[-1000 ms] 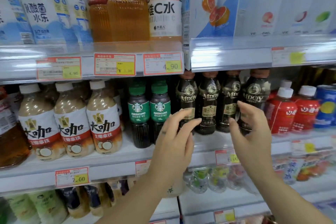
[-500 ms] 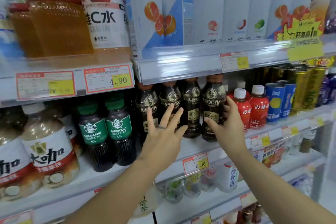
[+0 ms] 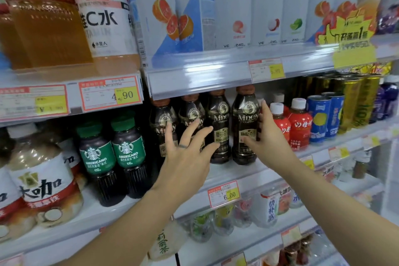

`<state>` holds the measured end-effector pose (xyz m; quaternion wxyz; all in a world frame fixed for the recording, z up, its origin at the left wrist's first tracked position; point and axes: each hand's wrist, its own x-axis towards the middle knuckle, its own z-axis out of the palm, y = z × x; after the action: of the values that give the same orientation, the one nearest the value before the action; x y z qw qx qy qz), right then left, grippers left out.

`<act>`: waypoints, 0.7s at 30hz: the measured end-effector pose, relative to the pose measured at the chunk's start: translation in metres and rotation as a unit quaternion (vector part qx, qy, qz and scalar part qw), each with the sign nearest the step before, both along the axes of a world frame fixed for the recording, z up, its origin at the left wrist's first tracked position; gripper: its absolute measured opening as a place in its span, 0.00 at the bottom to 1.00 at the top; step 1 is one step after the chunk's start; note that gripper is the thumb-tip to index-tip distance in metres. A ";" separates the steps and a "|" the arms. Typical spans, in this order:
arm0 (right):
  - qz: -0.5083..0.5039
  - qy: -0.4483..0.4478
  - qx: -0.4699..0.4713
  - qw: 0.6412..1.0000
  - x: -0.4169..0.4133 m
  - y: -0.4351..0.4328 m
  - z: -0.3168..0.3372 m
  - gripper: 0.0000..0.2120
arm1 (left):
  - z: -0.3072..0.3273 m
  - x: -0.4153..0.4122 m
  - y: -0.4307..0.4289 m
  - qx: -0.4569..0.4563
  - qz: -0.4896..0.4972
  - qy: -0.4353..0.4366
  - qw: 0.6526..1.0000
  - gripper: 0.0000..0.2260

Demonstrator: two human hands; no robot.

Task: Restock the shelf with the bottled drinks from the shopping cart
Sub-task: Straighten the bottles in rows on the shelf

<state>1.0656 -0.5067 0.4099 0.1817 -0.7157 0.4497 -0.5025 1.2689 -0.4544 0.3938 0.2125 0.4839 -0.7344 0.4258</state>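
we saw bright, even store light, glare on the clear shelf strip (image 3: 216,71), soft blur throughout, and wide-angle bending at the edges.

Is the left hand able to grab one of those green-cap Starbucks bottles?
Probably yes. The left hand is open, holding nothing, and hovers just right of the Starbucks Americano bottles, which stand at the shelf's front edge with nothing in front of them.

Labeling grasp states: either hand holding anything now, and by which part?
Right hand grips the rightmost MDOY coffee bottle around its mid-body label. Left hand is open, holding nothing.
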 end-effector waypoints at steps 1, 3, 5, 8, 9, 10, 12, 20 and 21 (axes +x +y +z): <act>-0.006 0.003 -0.017 1.000 -0.001 -0.001 0.002 0.47 | 0.003 -0.006 -0.003 -0.011 0.004 0.008 1.000 0.19; -0.009 0.020 -0.042 0.999 -0.003 -0.004 0.006 0.49 | 0.011 -0.018 -0.010 -0.030 0.017 0.047 0.998 0.22; 0.001 0.041 -0.062 0.997 -0.005 -0.009 0.006 0.48 | 0.016 -0.031 -0.017 -0.037 0.047 0.099 0.993 0.24; 0.015 0.055 -0.082 0.995 -0.008 -0.016 0.000 0.46 | 0.016 -0.050 -0.025 -0.034 0.106 0.157 0.981 0.27; 0.017 0.053 -0.087 0.995 -0.009 -0.019 -0.002 0.45 | 0.016 -0.057 -0.028 -0.036 0.124 0.165 0.978 0.27; 0.020 0.052 -0.093 0.994 -0.011 -0.020 -0.003 0.44 | 0.016 -0.062 -0.030 -0.039 0.140 0.169 0.975 0.28; 0.026 0.052 -0.095 0.994 -0.013 -0.022 -0.003 0.43 | 0.018 -0.071 -0.034 -0.048 0.163 0.175 0.970 0.28; 0.042 0.090 -0.089 0.991 -0.017 -0.024 0.002 0.43 | 0.034 -0.082 -0.051 -0.047 0.208 0.148 0.966 0.25; 0.043 0.091 -0.086 0.991 -0.017 -0.026 0.002 0.43 | 0.035 -0.081 -0.052 -0.049 0.210 0.148 0.965 0.25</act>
<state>1.0488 -0.5323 0.4115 0.0997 -0.7901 0.3880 -0.4640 1.1876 -0.5068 0.4291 0.2481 0.6740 -0.5546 0.4203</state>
